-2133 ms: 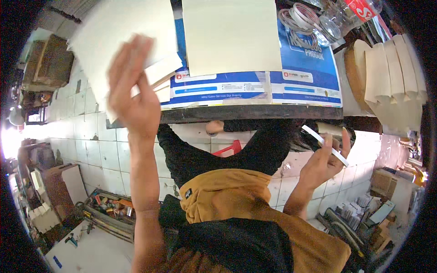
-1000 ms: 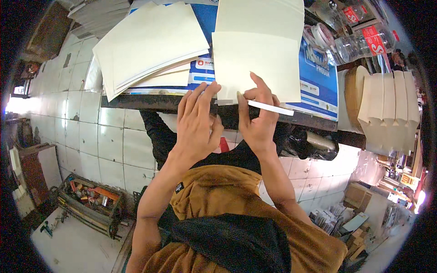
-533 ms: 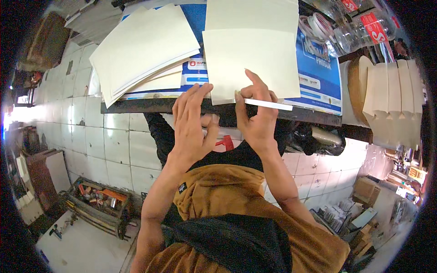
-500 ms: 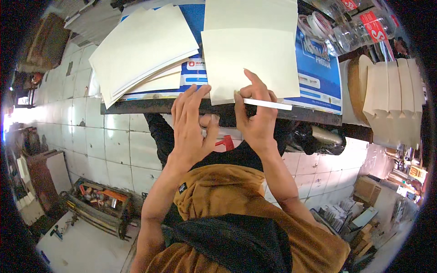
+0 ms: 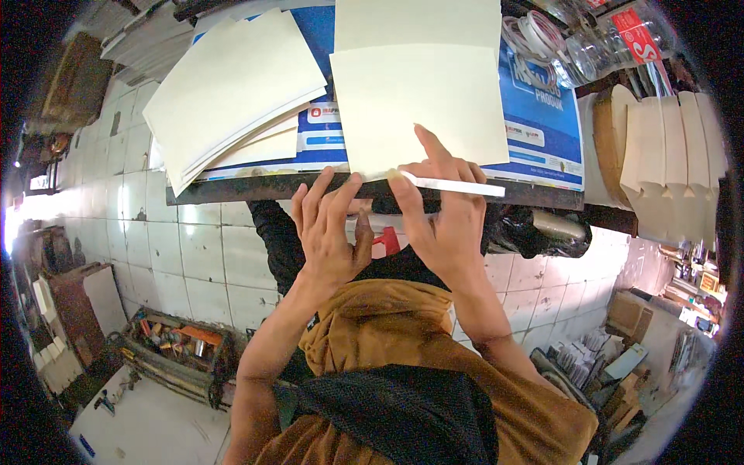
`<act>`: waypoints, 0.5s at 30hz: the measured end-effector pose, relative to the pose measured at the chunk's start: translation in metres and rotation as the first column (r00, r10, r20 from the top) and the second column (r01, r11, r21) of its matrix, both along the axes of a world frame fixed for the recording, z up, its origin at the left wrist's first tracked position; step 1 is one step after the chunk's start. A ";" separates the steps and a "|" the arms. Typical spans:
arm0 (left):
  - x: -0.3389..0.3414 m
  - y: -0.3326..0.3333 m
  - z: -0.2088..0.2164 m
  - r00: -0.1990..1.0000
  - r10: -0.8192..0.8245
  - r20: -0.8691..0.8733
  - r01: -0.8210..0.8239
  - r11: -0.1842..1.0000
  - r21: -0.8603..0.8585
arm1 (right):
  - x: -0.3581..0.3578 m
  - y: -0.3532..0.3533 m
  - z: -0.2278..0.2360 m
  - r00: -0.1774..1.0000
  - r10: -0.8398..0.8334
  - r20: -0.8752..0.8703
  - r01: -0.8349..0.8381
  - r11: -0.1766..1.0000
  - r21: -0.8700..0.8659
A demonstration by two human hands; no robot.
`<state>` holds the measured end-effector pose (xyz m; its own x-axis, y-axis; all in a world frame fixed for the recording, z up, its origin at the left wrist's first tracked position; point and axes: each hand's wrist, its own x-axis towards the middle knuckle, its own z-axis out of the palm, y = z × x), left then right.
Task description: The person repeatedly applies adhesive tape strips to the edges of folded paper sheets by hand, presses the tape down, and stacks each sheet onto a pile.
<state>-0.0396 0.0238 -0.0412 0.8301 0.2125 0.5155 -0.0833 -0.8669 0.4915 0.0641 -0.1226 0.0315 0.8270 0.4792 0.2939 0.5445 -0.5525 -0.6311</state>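
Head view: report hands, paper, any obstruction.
Right hand gripping slim white flat stick. Left hand by near edge of cream rectangular paper sheet, grip unclear. Fanned cream paper stack left of sheet, not blocking hands.

cream sheet (image 5: 418, 97): matt paper | bottle (image 5: 606, 50): glossy plastic | floor tiles (image 5: 202, 242): glossy, smooth | garment (image 5: 387, 314): matt cloth

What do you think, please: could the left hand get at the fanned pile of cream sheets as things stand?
Probably yes: the left hand appears to hold nothing, and the fanned pile of cream sheets lies uncovered, ahead and to its left, with nothing seen blocking the way.
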 end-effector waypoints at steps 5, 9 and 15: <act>0.002 -0.001 -0.008 1.000 0.003 0.017 -0.003 1.000 0.007 | 0.012 -0.023 0.007 0.883 -0.050 -0.466 0.336 0.761 0.555; 0.004 -0.001 -0.010 0.999 0.033 -0.006 -0.032 0.998 0.058 | 0.029 -0.053 0.007 0.770 0.203 -0.605 0.479 0.443 0.758; 0.005 0.001 -0.005 0.999 0.025 -0.030 -0.022 0.996 0.088 | 0.050 -0.087 -0.020 0.938 -0.343 -0.046 0.323 0.820 0.472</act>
<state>-0.0346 0.0245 -0.0457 0.8412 0.1875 0.5072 -0.0482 -0.9082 0.4157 0.1140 -0.2098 0.0112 0.8941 -0.0254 0.4472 0.4109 -0.3511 -0.8413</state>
